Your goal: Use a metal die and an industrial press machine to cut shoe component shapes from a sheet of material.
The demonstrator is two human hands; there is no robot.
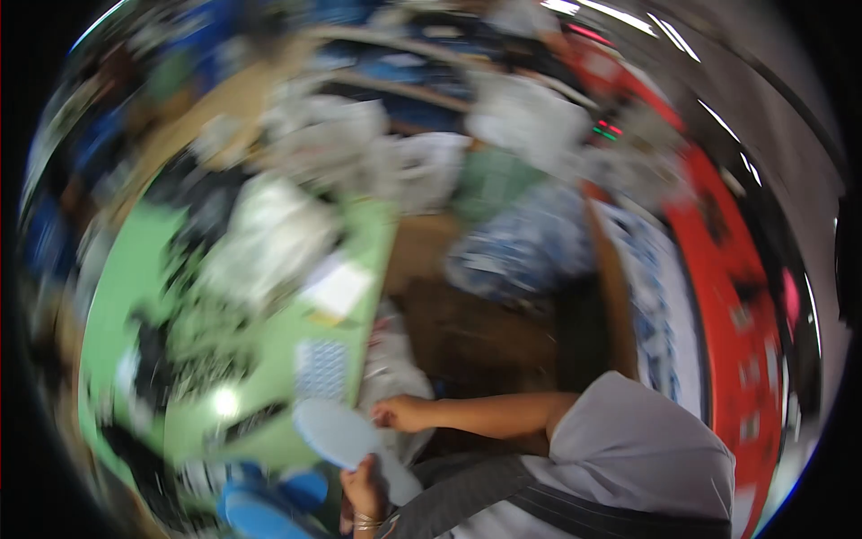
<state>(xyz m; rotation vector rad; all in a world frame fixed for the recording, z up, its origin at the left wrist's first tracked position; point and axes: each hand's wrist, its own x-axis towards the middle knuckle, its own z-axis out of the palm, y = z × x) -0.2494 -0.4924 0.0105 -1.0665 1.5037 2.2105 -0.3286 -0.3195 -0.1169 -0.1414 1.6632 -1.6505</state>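
My left hand [362,490], with a bracelet at its wrist, grips a pale blue shoe insole [334,431] by its edge, over the near right edge of the green table. The insole's broad rounded end points up and left. Close by its right edge is my right hand [404,413], fingers curled in; what they pinch, if anything, is too small to make out. Brighter blue sole-shaped pieces [260,510] lie at the lower left. Just beyond the insole lies a sheet with rows of small blue marks [321,368].
The green table [126,278] carries a white plastic bag [269,242], a white paper [338,286] and scattered black pieces [153,359]. A blue-and-white bundle [525,242] sits beyond the floor gap. At right runs a long red surface [727,314]. Motion blurs the surroundings.
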